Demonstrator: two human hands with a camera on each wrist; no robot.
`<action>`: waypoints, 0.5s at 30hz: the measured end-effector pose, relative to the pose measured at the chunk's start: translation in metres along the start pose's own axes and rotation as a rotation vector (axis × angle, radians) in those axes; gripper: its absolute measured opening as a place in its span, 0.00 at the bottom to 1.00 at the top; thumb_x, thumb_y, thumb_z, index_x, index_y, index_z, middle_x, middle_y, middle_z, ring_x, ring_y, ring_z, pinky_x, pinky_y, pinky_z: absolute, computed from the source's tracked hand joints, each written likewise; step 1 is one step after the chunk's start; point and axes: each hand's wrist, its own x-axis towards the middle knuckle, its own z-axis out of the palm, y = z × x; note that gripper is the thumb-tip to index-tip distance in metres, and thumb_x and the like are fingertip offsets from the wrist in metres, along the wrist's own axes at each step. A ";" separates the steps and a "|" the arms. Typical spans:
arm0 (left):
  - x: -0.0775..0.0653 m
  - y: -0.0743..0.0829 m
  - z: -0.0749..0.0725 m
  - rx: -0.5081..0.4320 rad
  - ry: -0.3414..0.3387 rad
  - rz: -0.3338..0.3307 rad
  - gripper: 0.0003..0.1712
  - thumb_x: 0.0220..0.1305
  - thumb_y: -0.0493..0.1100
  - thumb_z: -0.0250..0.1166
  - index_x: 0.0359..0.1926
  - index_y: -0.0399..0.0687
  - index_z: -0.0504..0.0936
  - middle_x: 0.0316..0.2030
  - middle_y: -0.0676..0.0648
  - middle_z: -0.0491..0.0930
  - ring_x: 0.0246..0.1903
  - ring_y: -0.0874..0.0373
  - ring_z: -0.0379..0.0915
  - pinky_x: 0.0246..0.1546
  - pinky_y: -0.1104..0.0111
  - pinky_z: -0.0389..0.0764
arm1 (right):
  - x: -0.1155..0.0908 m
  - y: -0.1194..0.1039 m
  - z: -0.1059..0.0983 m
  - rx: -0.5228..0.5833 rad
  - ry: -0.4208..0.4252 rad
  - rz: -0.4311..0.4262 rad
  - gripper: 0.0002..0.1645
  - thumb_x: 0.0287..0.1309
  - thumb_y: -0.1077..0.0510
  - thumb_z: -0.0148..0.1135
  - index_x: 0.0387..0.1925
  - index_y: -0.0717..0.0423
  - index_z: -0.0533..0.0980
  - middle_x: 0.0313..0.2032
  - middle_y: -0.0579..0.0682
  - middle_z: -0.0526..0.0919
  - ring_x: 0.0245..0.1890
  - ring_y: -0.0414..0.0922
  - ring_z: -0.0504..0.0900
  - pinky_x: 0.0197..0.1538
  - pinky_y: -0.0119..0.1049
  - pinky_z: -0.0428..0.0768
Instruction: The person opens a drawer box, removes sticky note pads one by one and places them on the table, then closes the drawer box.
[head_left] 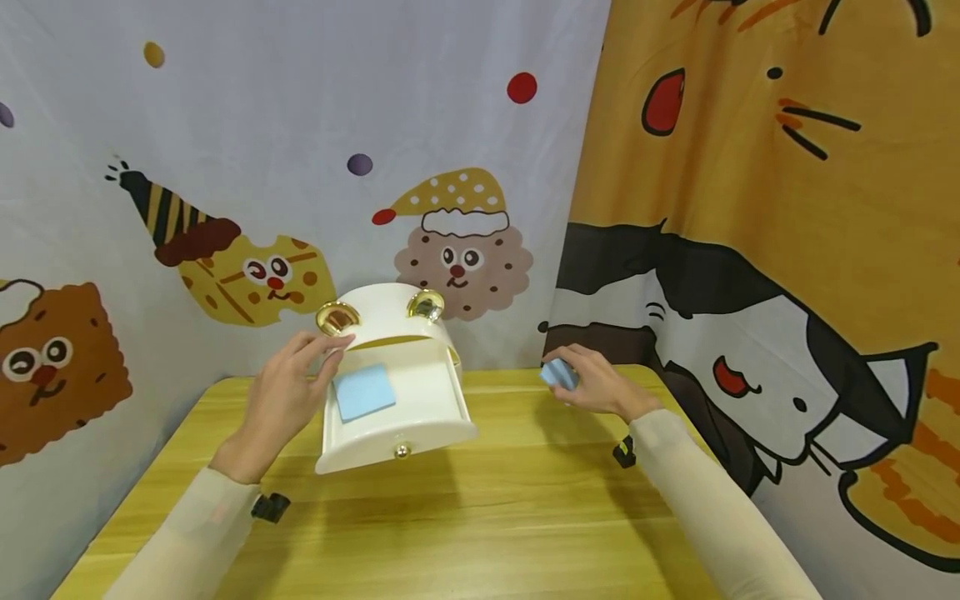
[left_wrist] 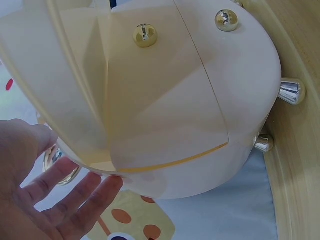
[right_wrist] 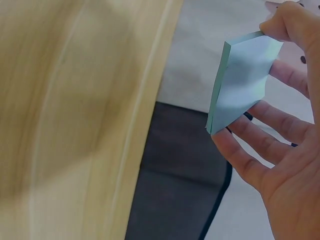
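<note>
In the head view a white drawer box [head_left: 388, 307] with gold ear-like trims stands at the back of the table, its top drawer [head_left: 427, 392] pulled out by a gold knob side facing me. A light blue sticky note pad [head_left: 365, 392] lies in the drawer's left half. My left hand [head_left: 288, 383] is at the box's left side; its fairly straight fingertips [left_wrist: 107, 187] touch the box's edge in the left wrist view. Right of the box, my right hand [head_left: 596, 381] pinches another light blue sticky note pad [right_wrist: 245, 77] between thumb and fingers, above the table's back edge.
The wooden table [head_left: 525, 500] stretches toward me, under both arms. A cartoon-printed curtain [head_left: 450, 100] hangs right behind it, and an orange printed one [head_left: 735, 167] closes the right side. A closed lower drawer with a gold knob [left_wrist: 226, 20] shows in the left wrist view.
</note>
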 end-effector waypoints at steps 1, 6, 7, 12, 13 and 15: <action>0.000 0.000 0.000 0.001 0.001 0.001 0.19 0.80 0.36 0.76 0.66 0.55 0.94 0.45 0.46 0.86 0.22 0.65 0.60 0.18 0.69 0.65 | 0.000 0.002 0.001 0.002 -0.002 0.006 0.27 0.72 0.52 0.78 0.69 0.47 0.85 0.59 0.60 0.89 0.48 0.52 0.88 0.46 0.48 0.92; 0.001 -0.001 0.000 0.005 0.003 0.011 0.20 0.79 0.35 0.77 0.65 0.55 0.94 0.45 0.46 0.86 0.21 0.65 0.60 0.18 0.69 0.66 | -0.001 0.011 0.005 -0.004 -0.020 0.036 0.27 0.72 0.51 0.77 0.70 0.45 0.85 0.61 0.61 0.88 0.49 0.52 0.87 0.48 0.49 0.92; 0.001 -0.001 0.000 0.006 0.004 0.012 0.20 0.79 0.35 0.77 0.65 0.55 0.94 0.45 0.46 0.86 0.21 0.65 0.60 0.18 0.69 0.66 | -0.001 0.013 0.006 -0.006 -0.025 0.039 0.27 0.72 0.52 0.77 0.70 0.46 0.85 0.62 0.61 0.87 0.49 0.52 0.87 0.49 0.49 0.92; 0.001 -0.001 -0.001 0.001 0.001 0.011 0.20 0.79 0.35 0.77 0.65 0.55 0.95 0.45 0.45 0.86 0.21 0.65 0.59 0.18 0.69 0.65 | -0.001 0.022 0.011 -0.019 -0.047 0.068 0.27 0.71 0.53 0.78 0.69 0.48 0.85 0.64 0.63 0.85 0.50 0.54 0.86 0.49 0.50 0.90; 0.001 0.000 -0.001 0.000 0.000 0.010 0.20 0.79 0.35 0.77 0.65 0.55 0.95 0.45 0.46 0.86 0.21 0.65 0.59 0.18 0.69 0.65 | -0.001 0.024 0.013 -0.020 -0.053 0.077 0.27 0.71 0.53 0.78 0.69 0.48 0.85 0.64 0.63 0.85 0.50 0.54 0.85 0.49 0.50 0.90; 0.001 0.000 -0.001 0.000 -0.004 0.010 0.20 0.79 0.35 0.77 0.66 0.55 0.94 0.45 0.46 0.86 0.21 0.65 0.59 0.18 0.69 0.65 | -0.002 0.027 0.014 -0.023 -0.065 0.095 0.27 0.71 0.52 0.79 0.69 0.48 0.86 0.64 0.63 0.85 0.50 0.54 0.85 0.48 0.49 0.90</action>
